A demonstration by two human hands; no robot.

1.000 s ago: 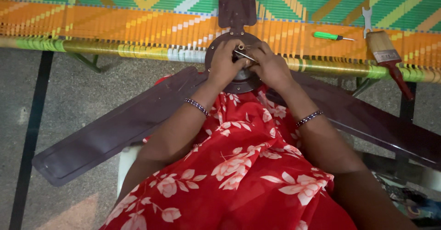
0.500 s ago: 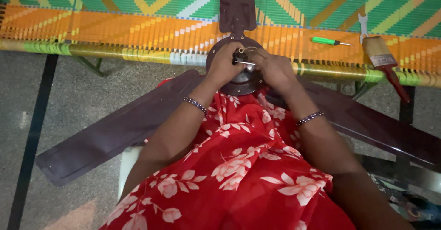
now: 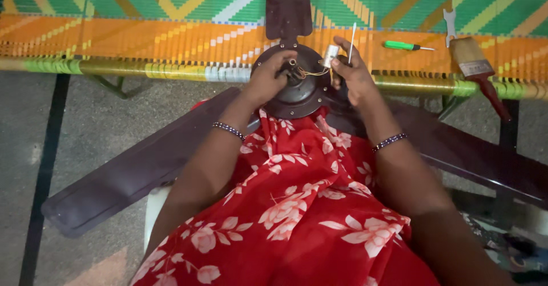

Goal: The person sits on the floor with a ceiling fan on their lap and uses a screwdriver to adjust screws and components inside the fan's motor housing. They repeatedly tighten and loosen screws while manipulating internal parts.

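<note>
Hands on the fan hub

Hands rest on the round dark fan motor (image 3: 294,95) in the person's lap, at the edge of a woven cot (image 3: 142,40). The left hand (image 3: 265,80) sits at its 9 o'clock side, fingers curled and pressed on the hub middle. The right hand (image 3: 354,75) is at 3 o'clock, pinching a small silver part (image 3: 329,55) joined to the hub by thin wires (image 3: 311,72). The part stands upright, nearer the right hand. A green screwdriver (image 3: 402,45) and paintbrush (image 3: 476,69) lie farther right.
</note>
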